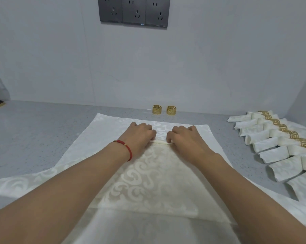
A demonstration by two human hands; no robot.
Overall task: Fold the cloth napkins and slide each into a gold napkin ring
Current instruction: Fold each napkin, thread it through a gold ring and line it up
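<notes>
Your left hand and right hand pinch the white napkin fold on the grey speckled counter. Two gold rings stand near the pale wall under dark sockets.

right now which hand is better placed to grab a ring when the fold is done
Right hand: the two loose rings stand almost straight beyond it. The left hand sits farther off. Both pinch the napkin.

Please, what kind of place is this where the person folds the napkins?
Probably a kitchen or service counter: a grey speckled countertop against a plain wall, a row of dark wall sockets above it, and finished ringed napkins lined up at the right.
</notes>
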